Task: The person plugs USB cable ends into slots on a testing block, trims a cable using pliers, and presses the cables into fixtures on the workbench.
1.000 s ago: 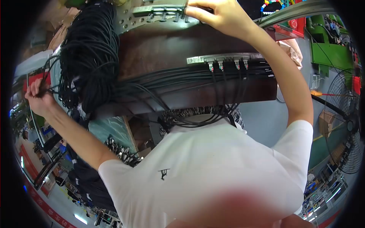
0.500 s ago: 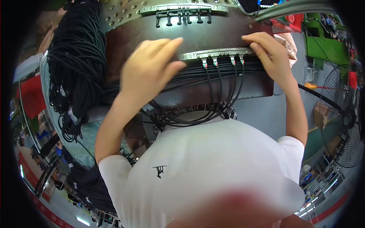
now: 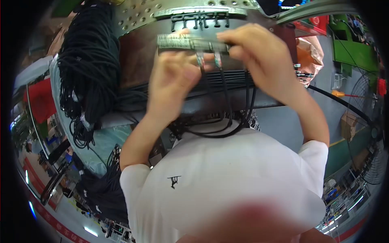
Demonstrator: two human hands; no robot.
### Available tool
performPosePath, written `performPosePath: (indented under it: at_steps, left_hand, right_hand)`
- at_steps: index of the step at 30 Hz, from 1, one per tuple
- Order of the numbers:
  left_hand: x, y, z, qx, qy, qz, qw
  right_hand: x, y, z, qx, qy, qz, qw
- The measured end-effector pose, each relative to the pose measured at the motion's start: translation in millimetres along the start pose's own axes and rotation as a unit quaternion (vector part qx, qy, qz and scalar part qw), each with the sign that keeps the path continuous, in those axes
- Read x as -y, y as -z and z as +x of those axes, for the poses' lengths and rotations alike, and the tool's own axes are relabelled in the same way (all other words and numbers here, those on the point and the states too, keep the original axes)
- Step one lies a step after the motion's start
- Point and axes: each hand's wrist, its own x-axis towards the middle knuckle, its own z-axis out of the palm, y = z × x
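A silvery metal bar fixture [image 3: 175, 41] with stamped lettering is lifted in front of me, blurred by motion. My left hand [image 3: 172, 81] holds it near its left end, with a fingertip showing above the bar and fingers below. At its right part, my right hand [image 3: 261, 60] has thumb and index finger closed on the bar, partly covering it. Two cable ends [image 3: 218, 60] with whitish, coloured tips hang from its lower edge between my hands. Their black cables [image 3: 227, 97] loop down toward my shirt. Further cable ends are hidden by my right hand.
Another metal bar [image 3: 162, 14] with a black branched moulded piece [image 3: 200, 20] lies at the back of the brown work surface [image 3: 135, 44]. A thick bundle of black cables [image 3: 87, 60] hangs at left. More cables [image 3: 235, 76] lie across the front. A fan [image 3: 370, 133] stands at right.
Both hands have gone from beside the bar to holding it. The bar has risen off the work surface and shifted left, its cables moving along.
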Motion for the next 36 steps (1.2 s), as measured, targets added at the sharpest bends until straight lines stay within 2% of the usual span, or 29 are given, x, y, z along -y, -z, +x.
performPosePath:
  at_steps: [2, 3, 4, 5, 6, 7, 8, 9, 10, 12, 13, 15, 18, 19, 20, 21, 22, 23, 24, 25, 26, 27, 28, 29, 30, 32, 34, 35, 36]
  left_hand:
    - [12.9, -22.3, 5.4, 0.115, 0.146, -0.241, 0.953]
    - [-2.6, -17.0, 13.6, 0.161, 0.244, -0.227, 0.929]
    - [-9.6, -6.2, 27.4, 0.126, 0.228, -0.227, 0.938]
    - [-13.4, 7.4, 46.0, 0.064, 0.248, -0.247, 0.935]
    - [-20.0, 17.0, 61.3, 0.002, 0.268, -0.267, 0.926]
    - [-33.9, 6.4, 75.6, -0.114, 0.252, -0.175, 0.945]
    - [-37.2, 14.5, 93.2, -0.092, 0.213, -0.204, 0.951]
    - [-32.0, 38.5, 117.8, -0.023, 0.175, -0.122, 0.977]
    - [-39.2, 44.9, 147.3, -0.032, 0.197, -0.183, 0.963]
    - [-11.3, 85.0, 185.4, 0.088, 0.047, -0.035, 0.994]
    - [-5.4, 93.0, 192.0, 0.085, 0.045, -0.037, 0.995]
    - [4.4, 100.4, 202.2, 0.107, 0.114, -0.202, 0.967]
    - [9.5, 94.7, 204.2, 0.079, 0.128, -0.245, 0.958]
    - [6.2, 88.5, 207.8, 0.022, 0.230, -0.317, 0.920]
    - [-20.3, 79.0, 197.0, 0.020, 0.229, -0.319, 0.919]
    - [-53.7, 73.5, 183.4, 0.010, 0.253, -0.071, 0.965]
    - [-46.0, 89.6, 180.1, 0.074, 0.000, 0.237, 0.969]
    - [-38.4, 105.5, 176.8, -0.036, -0.238, 0.541, 0.806]
    - [-31.1, 100.8, 179.7, -0.172, -0.285, 0.732, 0.594]
    - [-35.0, 109.4, 183.2, -0.073, -0.308, 0.674, 0.667]
    - [-46.3, 106.3, 179.5, 0.032, -0.321, 0.600, 0.732]
    - [-40.1, 106.7, 182.0, 0.032, -0.314, 0.598, 0.737]
    - [-36.1, 108.4, 189.1, 0.022, -0.313, 0.547, 0.776]
    - [-34.6, 108.6, 193.8, 0.015, -0.310, 0.492, 0.813]
    - [-32.1, 109.0, 196.3, 0.020, -0.310, 0.491, 0.814]
    - [-27.6, 111.5, 194.7, -0.033, -0.305, 0.578, 0.756]
    - [-30.5, 119.8, 206.0, 0.007, -0.521, 0.658, 0.544]
    - [-27.4, 121.6, 202.1, -0.006, -0.293, 0.577, 0.762]
    - [-30.4, 125.4, 205.0, 0.011, -0.354, 0.675, 0.648]
  right_hand:
    - [-14.2, -8.4, 41.0, -0.025, 0.015, -0.054, 0.998]
    - [-26.0, -10.0, 60.4, 0.085, -0.120, -0.070, 0.987]
    - [-62.3, -30.7, 80.3, -0.080, 0.121, -0.194, 0.970]
    - [-77.4, -39.3, 94.2, -0.015, 0.043, -0.030, 0.999]
    - [-75.8, -42.0, 112.6, -0.009, 0.047, -0.195, 0.980]
    - [-80.7, -48.3, 126.6, -0.008, 0.053, -0.237, 0.970]
    - [-88.8, -55.2, 134.2, 0.002, 0.051, -0.246, 0.968]
    - [-94.0, -59.3, 140.4, 0.009, 0.042, -0.254, 0.966]
    - [-98.7, -63.8, 143.5, 0.016, 0.036, -0.263, 0.964]
    - [-103.3, -64.7, 147.2, 0.021, 0.023, -0.271, 0.962]
    - [-103.8, -63.4, 147.7, 0.025, 0.018, -0.275, 0.961]
    - [-105.6, -61.0, 148.4, 0.029, 0.006, -0.280, 0.960]
    - [-108.9, -56.0, 149.0, 0.038, -0.012, -0.281, 0.959]
    - [-111.5, -55.6, 147.4, 0.044, -0.027, -0.280, 0.959]
    - [-115.6, -54.5, 146.3, 0.051, -0.049, -0.276, 0.958]
    - [-118.4, -52.8, 146.3, 0.047, -0.068, -0.273, 0.958]
    - [-120.4, -49.2, 145.9, 0.031, -0.079, -0.275, 0.958]
    - [-119.0, -46.2, 142.3, 0.006, -0.072, -0.285, 0.956]
    - [-114.7, -43.3, 136.3, -0.008, -0.029, -0.298, 0.954]
    - [-108.0, -42.7, 130.2, -0.010, 0.122, -0.315, 0.941]
    - [-99.6, -42.6, 126.7, -0.001, 0.116, -0.309, 0.944]
    - [-91.4, -41.5, 131.1, 0.017, 0.052, -0.289, 0.956]
    - [-89.6, -41.9, 136.2, 0.032, -0.007, -0.269, 0.963]
    - [-94.3, -40.5, 134.5, 0.039, -0.010, -0.257, 0.966]
    - [-101.0, -40.5, 132.4, 0.038, -0.015, -0.258, 0.965]
    - [-110.8, -45.6, 131.6, 0.023, 0.029, -0.341, 0.939]
    - [-106.5, -45.4, 135.8, 0.009, 0.040, -0.336, 0.941]
    - [-113.1, -50.3, 133.4, 0.020, 0.011, -0.354, 0.935]
    - [-117.5, -46.5, 130.8, 0.060, -0.045, -0.322, 0.944]
